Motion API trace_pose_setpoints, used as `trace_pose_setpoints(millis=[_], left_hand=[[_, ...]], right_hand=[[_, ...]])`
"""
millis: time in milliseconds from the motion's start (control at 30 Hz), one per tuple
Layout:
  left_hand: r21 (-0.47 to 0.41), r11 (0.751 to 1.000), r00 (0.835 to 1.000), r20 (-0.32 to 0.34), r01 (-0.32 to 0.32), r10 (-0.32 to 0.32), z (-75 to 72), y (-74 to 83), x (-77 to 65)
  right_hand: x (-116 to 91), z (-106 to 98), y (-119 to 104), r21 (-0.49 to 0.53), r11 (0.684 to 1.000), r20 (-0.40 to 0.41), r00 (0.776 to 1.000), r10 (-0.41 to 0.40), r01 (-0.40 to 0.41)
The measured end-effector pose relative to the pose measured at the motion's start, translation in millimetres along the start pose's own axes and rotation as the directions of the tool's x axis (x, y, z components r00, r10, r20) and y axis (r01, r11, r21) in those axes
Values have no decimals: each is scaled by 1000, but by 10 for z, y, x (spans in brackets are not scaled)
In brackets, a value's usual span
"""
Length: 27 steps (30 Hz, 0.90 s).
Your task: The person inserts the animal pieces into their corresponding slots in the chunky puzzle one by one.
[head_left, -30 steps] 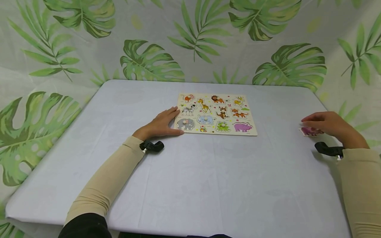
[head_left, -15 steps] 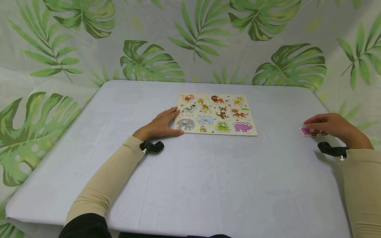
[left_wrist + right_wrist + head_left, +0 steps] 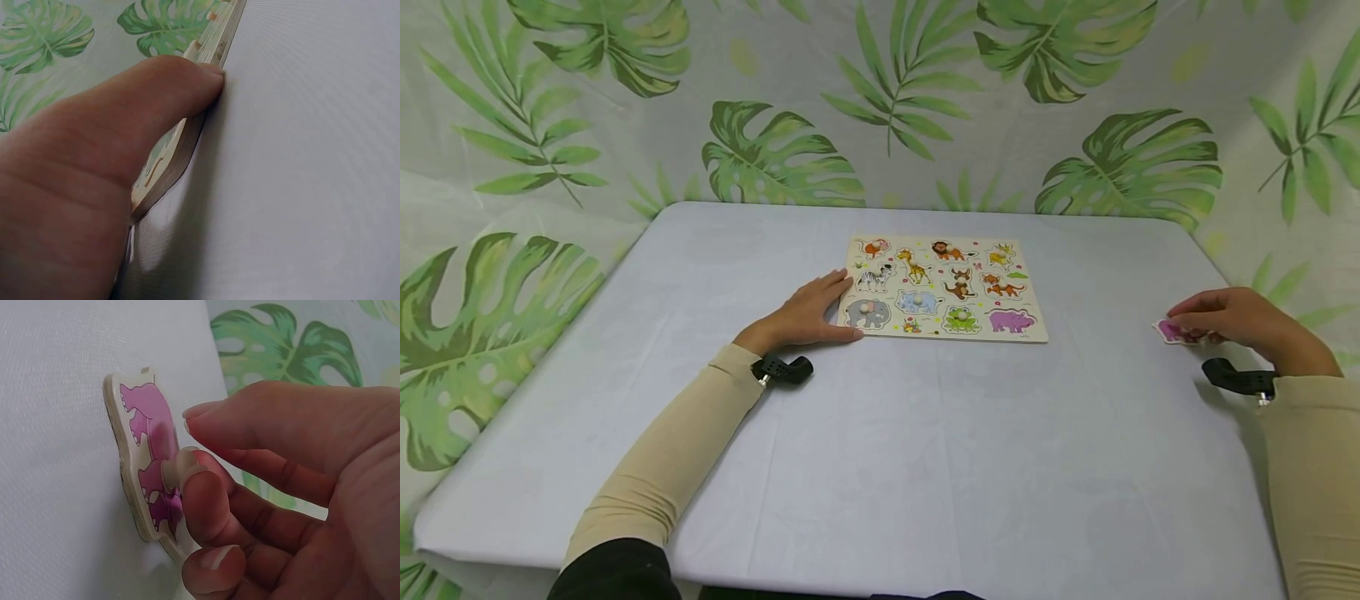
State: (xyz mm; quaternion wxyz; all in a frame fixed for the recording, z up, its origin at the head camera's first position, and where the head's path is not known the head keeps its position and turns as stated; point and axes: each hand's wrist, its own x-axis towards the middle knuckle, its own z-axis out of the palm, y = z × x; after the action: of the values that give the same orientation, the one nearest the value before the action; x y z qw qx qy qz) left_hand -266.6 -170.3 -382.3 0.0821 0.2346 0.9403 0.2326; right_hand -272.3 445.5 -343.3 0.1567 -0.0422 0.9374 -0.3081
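A wooden animal puzzle board (image 3: 940, 333) lies flat at the far middle of the table. My left hand (image 3: 805, 311) rests at its near left corner, fingers spread along the left side and the thumb (image 3: 187, 84) against the front edge. Far off on the right, my right hand (image 3: 1243, 321) is over a purple hippo puzzle piece (image 3: 1171, 332). Seen from the right wrist, its curled fingers are round the piece's pale knob (image 3: 172, 475). The thumb (image 3: 228, 422) sits above the knob, apart from it. Part of the piece is hidden behind the fingers.
On the board are several animals, including an elephant (image 3: 868, 314) and a frog (image 3: 961, 320); the purple hippo spot (image 3: 1012, 321) shows no knob. A white cloth (image 3: 962, 467) covers the table, and a leaf-patterned curtain (image 3: 925, 192) hangs behind it.
My right hand has shifted slightly right over the hippo piece, uncovering more of its left part, then stayed almost still. The left hand and the board have not moved.
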Motion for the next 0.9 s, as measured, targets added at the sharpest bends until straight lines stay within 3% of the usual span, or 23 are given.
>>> trace_pose_setpoints(millis=[900], left_hand=[[6, 1000, 1000, -1, 2, -2, -5, 13, -12]], right_hand=[[-15, -6, 35, 10, 1000, 25, 1000, 19, -19]])
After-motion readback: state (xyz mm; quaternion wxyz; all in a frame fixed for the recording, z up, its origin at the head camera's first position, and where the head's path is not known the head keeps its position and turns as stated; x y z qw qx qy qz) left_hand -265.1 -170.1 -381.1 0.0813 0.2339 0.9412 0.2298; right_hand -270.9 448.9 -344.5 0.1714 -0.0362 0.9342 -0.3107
